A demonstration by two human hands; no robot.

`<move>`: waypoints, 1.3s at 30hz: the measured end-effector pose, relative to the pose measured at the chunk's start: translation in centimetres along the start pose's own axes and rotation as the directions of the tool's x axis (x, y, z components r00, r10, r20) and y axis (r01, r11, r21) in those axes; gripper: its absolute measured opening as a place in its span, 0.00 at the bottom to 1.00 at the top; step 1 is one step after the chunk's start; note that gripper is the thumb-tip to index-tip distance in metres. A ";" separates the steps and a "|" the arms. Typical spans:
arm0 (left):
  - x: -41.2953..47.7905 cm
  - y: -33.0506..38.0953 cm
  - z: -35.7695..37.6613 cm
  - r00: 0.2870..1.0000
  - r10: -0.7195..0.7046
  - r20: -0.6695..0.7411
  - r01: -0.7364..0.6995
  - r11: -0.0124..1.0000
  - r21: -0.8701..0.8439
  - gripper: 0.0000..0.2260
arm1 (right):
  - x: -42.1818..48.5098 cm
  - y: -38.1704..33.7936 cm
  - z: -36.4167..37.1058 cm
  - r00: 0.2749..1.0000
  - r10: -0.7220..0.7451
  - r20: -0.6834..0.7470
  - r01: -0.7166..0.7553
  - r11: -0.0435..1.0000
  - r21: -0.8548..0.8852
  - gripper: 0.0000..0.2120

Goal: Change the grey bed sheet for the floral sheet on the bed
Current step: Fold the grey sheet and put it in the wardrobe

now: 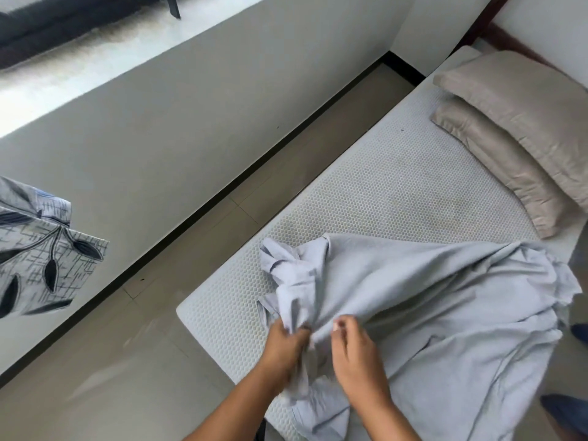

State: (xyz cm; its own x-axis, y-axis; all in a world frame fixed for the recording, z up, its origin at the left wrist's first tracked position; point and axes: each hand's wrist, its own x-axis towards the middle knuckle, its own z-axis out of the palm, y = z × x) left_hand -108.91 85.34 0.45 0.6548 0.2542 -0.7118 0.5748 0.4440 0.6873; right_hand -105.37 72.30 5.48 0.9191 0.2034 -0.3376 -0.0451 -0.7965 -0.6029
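The person is leaning over the foot end of the bed, and both hands are working the grey sheet point(429, 297). The left hand point(284, 342) is clutching a bunch of the fabric with its fingers curled round it. Just beside it, the right hand point(356, 354) is pinching a fold between thumb and fingertips. The sheet is a plain pale grey with a thin stitched hem. It is lying rumpled in a loose heap on the near half of the mattress point(397, 186), and its lower part is spilling over the near edge.

The mattress is lying bare, and its white cover is showing a fine honeycomb texture. At the far end, two beige pillows point(525, 122) are sitting stacked, the upper one overlapping the lower.

The floral sheet point(41, 249) is sitting folded at the left edge of the view, well apart from the bed. It is pale with a dark cross-hatch and black leaves on stems, and what is holding it up cannot be seen.

Beige floor tiles point(318, 138) are running between the mattress and a pale wall point(159, 106), with a black skirting strip point(191, 218) along its foot.
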 end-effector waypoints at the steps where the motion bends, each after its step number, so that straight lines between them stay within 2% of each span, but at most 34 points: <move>1: -0.9 -0.9 0.2 0.994 0.095 0.048 -0.099 0.991 0.088 0.09 | 0.8 0.0 0.1 0.996 0.037 -0.077 -0.032 0.997 0.065 0.09; 2: -1.9 -1.7 0.5 0.973 0.189 0.134 -0.211 0.961 0.180 0.12 | 1.8 -0.1 0.1 0.994 0.086 -0.074 -0.079 0.993 0.085 0.10; 3: -2.7 -2.4 0.7 0.931 0.289 0.224 -0.345 0.896 0.279 0.15 | 2.6 -0.1 0.2 0.989 0.145 -0.011 -0.144 0.987 0.072 0.13; 5: -3.8 -3.9 1.1 0.808 0.427 0.406 -0.583 0.683 0.441 0.20 | 4.0 0.3 0.6 0.935 0.318 0.157 -0.324 0.946 0.009 0.21; 6: -4.1 -4.7 1.0 0.749 0.447 0.489 -0.659 0.577 0.482 0.18 | 4.5 0.7 0.7 0.895 0.388 0.221 -0.393 0.919 -0.021 0.21; 9: -4.3 -6.4 0.5 0.618 0.362 0.698 -0.786 0.274 0.553 0.10 | 5.4 2.8 0.6 0.835 0.423 0.352 -0.398 0.906 -0.143 0.08; 11: -4.2 -6.4 -0.2 0.591 0.277 0.758 -0.807 0.176 0.564 0.14 | 5.6 3.8 0.4 0.850 0.427 0.309 -0.417 0.903 -0.102 0.07; 13: -3.9 -6.3 -0.8 0.618 0.262 0.741 -0.783 0.282 0.554 0.18 | 5.4 4.2 0.2 0.895 0.420 0.151 -0.421 0.907 -0.025 0.08; 15: -3.3 -6.7 -1.6 0.638 0.210 0.741 -0.766 0.263 0.586 0.16 | 5.0 4.0 -0.1 0.919 0.392 -0.032 -0.391 0.920 0.039 0.09; 17: -2.2 -7.6 -2.7 0.637 0.191 0.747 -0.767 0.249 0.591 0.14 | 4.6 3.9 -0.3 0.925 0.348 -0.153 -0.337 0.937 0.093 0.08; 19: -0.7 -7.5 -3.7 0.678 0.070 0.732 -0.716 0.289 0.636 0.11 | 4.1 3.9 -0.6 0.925 0.326 -0.195 -0.300 0.942 0.154 0.08; 20: -0.2 -6.9 -4.0 0.708 -0.056 0.704 -0.650 0.338 0.681 0.10 | 3.9 3.9 -0.7 0.928 0.322 -0.188 -0.287 0.939 0.191 0.07; 21: 0.3 -5.8 -4.1 0.747 -0.141 0.650 -0.556 0.404 0.726 0.10 | 3.5 3.9 -0.8 0.932 0.321 -0.168 -0.277 0.930 0.242 0.07; 22: 0.8 -4.6 -4.1 0.804 -0.160 0.573 -0.427 0.515 0.743 0.12 | 3.0 3.8 -1.0 0.936 0.326 -0.135 -0.275 0.913 0.300 0.06; 23: 1.3 -3.3 -3.8 0.868 -0.118 0.483 -0.296 0.658 0.693 0.18 | 2.4 3.6 -1.3 0.938 0.334 -0.093 -0.282 0.890 0.359 0.06; 24: 1.7 -2.1 -3.3 0.926 -0.091 0.368 -0.143 0.815 0.562 0.22 | 1.8 3.2 -1.6 0.938 0.342 -0.050 -0.291 0.860 0.419 0.07; 25: 2.2 -0.8 -2.6 0.951 -0.127 0.281 0.009 0.922 0.387 0.25 | 1.0 2.8 -1.9 0.938 0.347 -0.017 -0.296 0.825 0.481 0.07; 26: 3.1 0.2 -1.8 0.949 -0.172 0.263 0.116 0.970 0.214 0.26 | 0.3 2.5 -2.4 0.941 0.340 0.004 -0.289 0.794 0.535 0.08; 27: 4.0 1.0 -1.1 0.940 -0.201 0.276 0.176 0.978 0.112 0.27 | -0.4 2.3 -2.8 0.947 0.321 0.021 -0.273 0.768 0.579 0.09; 29: 5.4 2.6 0.4 0.923 -0.241 0.300 0.252 0.968 0.002 0.29 | -1.4 2.4 -3.7 0.960 0.273 0.057 -0.247 0.738 0.627 0.12; 30: 5.6 3.4 1.1 0.923 -0.236 0.303 0.254 0.967 -0.020 0.29 | -1.8 2.6 -3.9 0.961 0.263 0.085 -0.257 0.735 0.627 0.13; 31: 5.5 4.5 2.2 0.939 -0.187 0.288 0.196 0.981 -0.001 0.26 | -2.4 2.8 -4.5 0.960 0.262 0.104 -0.268 0.738 0.619 0.14; 33: 4.5 6.7 4.1 0.974 -0.046 0.224 0.030 0.997 0.073 0.15 | -3.1 3.4 -5.5 0.954 0.256 0.157 -0.300 0.780 0.550 0.12; 35: 3.0 9.0 5.9 0.965 0.066 0.255 -0.089 0.993 0.077 0.05 | -3.6 4.0 -5.9 0.933 0.263 0.244 -0.344 0.850 0.399 0.11; 36: 1.9 10.4 7.0 0.940 0.137 0.312 -0.174 0.980 0.093 0.05 | -3.7 4.4 -6.5 0.931 0.300 0.208 -0.356 0.870 0.341 0.12; 37: 0.4 11.5 7.7 0.906 0.199 0.374 -0.256 0.961 0.108 0.05 | -3.8 4.3 -7.2 0.930 0.352 0.105 -0.367 0.868 0.333 0.12; 39: -3.1 13.1 9.4 0.805 0.282 0.523 -0.408 0.902 0.142 0.03 | -3.5 3.5 -9.6 0.865 0.464 -0.193 -0.345 0.828 0.442 0.09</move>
State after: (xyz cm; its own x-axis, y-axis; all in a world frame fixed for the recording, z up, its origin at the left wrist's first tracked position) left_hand -98.80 82.24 12.98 0.9453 -0.1196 -0.3035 0.3210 0.1752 0.9307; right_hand -104.94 63.38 11.49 0.8494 -0.3033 -0.4320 -0.5277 -0.4775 -0.7025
